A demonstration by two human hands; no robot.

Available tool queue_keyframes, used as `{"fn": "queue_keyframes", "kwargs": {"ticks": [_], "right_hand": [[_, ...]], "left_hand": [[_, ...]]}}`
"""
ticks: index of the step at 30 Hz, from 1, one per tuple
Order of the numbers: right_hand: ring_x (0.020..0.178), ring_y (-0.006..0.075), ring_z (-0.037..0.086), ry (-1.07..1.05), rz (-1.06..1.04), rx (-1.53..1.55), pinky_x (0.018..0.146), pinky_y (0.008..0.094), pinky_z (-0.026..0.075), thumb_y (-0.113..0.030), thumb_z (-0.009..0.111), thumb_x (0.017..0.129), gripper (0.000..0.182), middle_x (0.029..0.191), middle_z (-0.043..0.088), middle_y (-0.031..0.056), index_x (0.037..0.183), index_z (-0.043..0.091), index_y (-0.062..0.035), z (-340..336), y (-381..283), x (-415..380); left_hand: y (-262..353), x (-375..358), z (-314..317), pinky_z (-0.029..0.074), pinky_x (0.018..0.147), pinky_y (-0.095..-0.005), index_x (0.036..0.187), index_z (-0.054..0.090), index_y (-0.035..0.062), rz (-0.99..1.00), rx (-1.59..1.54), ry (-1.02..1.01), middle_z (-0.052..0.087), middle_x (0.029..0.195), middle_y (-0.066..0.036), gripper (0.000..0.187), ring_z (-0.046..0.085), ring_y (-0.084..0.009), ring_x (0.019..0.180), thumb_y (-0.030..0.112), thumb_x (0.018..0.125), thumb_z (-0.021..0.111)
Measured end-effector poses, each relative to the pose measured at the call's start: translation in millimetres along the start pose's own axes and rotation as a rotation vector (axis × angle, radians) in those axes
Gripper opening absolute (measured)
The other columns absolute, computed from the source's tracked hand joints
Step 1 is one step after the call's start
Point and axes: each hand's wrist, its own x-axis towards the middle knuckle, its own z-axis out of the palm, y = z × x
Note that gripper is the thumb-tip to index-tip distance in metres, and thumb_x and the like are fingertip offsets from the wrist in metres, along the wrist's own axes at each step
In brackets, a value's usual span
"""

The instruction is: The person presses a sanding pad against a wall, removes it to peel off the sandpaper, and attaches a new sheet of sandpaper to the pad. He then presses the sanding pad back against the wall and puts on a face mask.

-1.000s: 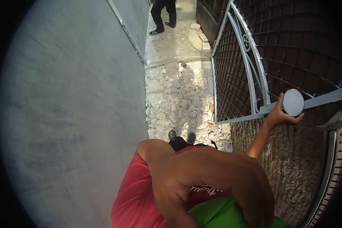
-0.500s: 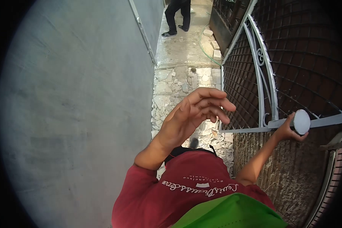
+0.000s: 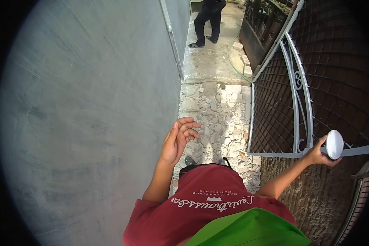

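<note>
My right hand [image 3: 320, 156] is closed around a small round container [image 3: 334, 144] whose visible face is white, in front of the lower bar of a white metal gate [image 3: 302, 102]. The container's sides are mostly hidden by my fingers and its angle. My left hand [image 3: 178, 139] is raised over the rubble path, near the grey wall. Its fingers are loosely curled and apart, with nothing in them.
A smooth grey wall [image 3: 90, 123] runs along the left. Broken stone pieces [image 3: 217, 123] cover the ground. Farther up the passage, a person in dark trousers [image 3: 208, 22] stands on concrete near a green hose [image 3: 233, 63] and several pale blocks [image 3: 245, 60].
My left hand has dropped back from the middle of the view toward the wall. My right hand still holds the container by the gate. The scene has shifted slightly down and right.
</note>
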Motion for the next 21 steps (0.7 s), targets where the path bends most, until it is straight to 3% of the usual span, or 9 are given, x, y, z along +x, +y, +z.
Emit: {"fn": "queue_keyframes", "kwargs": {"ticks": [1, 3, 5, 7, 9, 11, 13, 18, 21], "right_hand": [[0.122, 0.0319, 0.049, -0.028, 0.013, 0.081, 0.107, 0.0461, 0.051, -0.015, 0.089, 0.071, 0.098, 0.135, 0.031, 0.0211, 0.141, 0.022, 0.0006, 10, -11, -10], [0.124, 0.0315, 0.048, -0.125, 0.324, 0.458, 0.109, 0.0486, 0.047, -0.007, 0.082, 0.077, 0.089, 0.140, 0.029, 0.0208, 0.142, 0.022, -0.0021, 32, -54, -39], [0.121, 0.0302, 0.052, -0.213, 0.531, 0.693, 0.103, 0.0475, 0.049, -0.011, 0.075, 0.087, 0.077, 0.140, 0.040, 0.0215, 0.144, 0.024, -0.0060, 58, -80, -85], [0.120, 0.0301, 0.054, -0.337, 0.955, 1.275, 0.096, 0.0419, 0.048, -0.020, 0.070, 0.092, 0.059, 0.133, 0.052, 0.0172, 0.139, 0.039, -0.0053, 70, -142, -111], [0.116, 0.0298, 0.057, -0.416, 1.297, 1.525, 0.090, 0.0369, 0.049, -0.026, 0.068, 0.093, 0.047, 0.125, 0.059, 0.0148, 0.131, 0.051, -0.0038, 87, -182, -147], [0.112, 0.0281, 0.058, -0.528, 1.431, 1.676, 0.090, 0.0363, 0.049, -0.025, 0.069, 0.092, 0.043, 0.121, 0.062, 0.0135, 0.126, 0.056, -0.0029, 101, -225, -175], [0.109, 0.0248, 0.058, -0.653, 1.576, 1.701, 0.090, 0.0355, 0.048, -0.025, 0.070, 0.091, 0.048, 0.123, 0.059, 0.0117, 0.130, 0.052, -0.0035, 111, -264, -199], [0.097, 0.0179, 0.055, -1.180, 1.635, 1.720, 0.082, 0.0308, 0.046, -0.025, 0.071, 0.091, 0.056, 0.121, 0.055, 0.0049, 0.137, 0.044, -0.0100, 125, -348, -246], [0.090, 0.0160, 0.058, -1.551, 1.372, 1.618, 0.077, 0.0298, 0.045, -0.018, 0.072, 0.091, 0.061, 0.119, 0.057, 0.0066, 0.140, 0.036, -0.0073, 128, -396, -260]], "left_hand": [[3, 0, -7, 0.045, 0.086, -0.0314, 0.132, 0.049, 0.0021, 0.001, 0.000, 0.005, 0.063, 0.119, -0.014, 0.051, 0.062, -0.0190, 0.095, 0.041, 0.109, 0.027], [10, -2, -22, 0.048, 0.086, -0.0327, 0.130, 0.051, 0.0020, 0.030, 0.097, 0.049, 0.063, 0.117, -0.014, 0.051, 0.063, -0.0200, 0.094, 0.042, 0.109, 0.029], [18, -4, -35, 0.047, 0.086, -0.0322, 0.130, 0.051, 0.0019, 0.035, 0.116, 0.067, 0.063, 0.116, -0.014, 0.050, 0.063, -0.0196, 0.094, 0.041, 0.109, 0.029], [23, -7, -47, 0.047, 0.086, -0.0317, 0.129, 0.051, 0.0019, 0.044, 0.133, 0.095, 0.063, 0.116, -0.014, 0.049, 0.063, -0.0193, 0.093, 0.040, 0.109, 0.030], [29, -11, -58, 0.047, 0.084, -0.0307, 0.129, 0.051, 0.0020, 0.051, 0.172, 0.113, 0.063, 0.115, -0.013, 0.048, 0.063, -0.0184, 0.093, 0.039, 0.109, 0.030], [32, -18, -71, 0.047, 0.084, -0.0302, 0.129, 0.051, 0.0021, 0.053, 0.174, 0.139, 0.064, 0.115, -0.013, 0.048, 0.063, -0.0180, 0.093, 0.039, 0.109, 0.031], [34, -22, -83, 0.047, 0.083, -0.0298, 0.129, 0.051, 0.0022, 0.053, 0.177, 0.163, 0.064, 0.114, -0.012, 0.047, 0.063, -0.0176, 0.093, 0.040, 0.109, 0.031], [31, -25, -109, 0.046, 0.084, -0.0286, 0.128, 0.052, 0.0029, -0.018, 0.185, 0.296, 0.064, 0.112, -0.010, 0.046, 0.063, -0.0151, 0.092, 0.039, 0.109, 0.033], [27, -17, -120, 0.045, 0.083, -0.0273, 0.127, 0.053, 0.0032, -0.054, 0.246, 0.389, 0.065, 0.112, -0.008, 0.044, 0.062, -0.0136, 0.091, 0.038, 0.109, 0.034]]}}
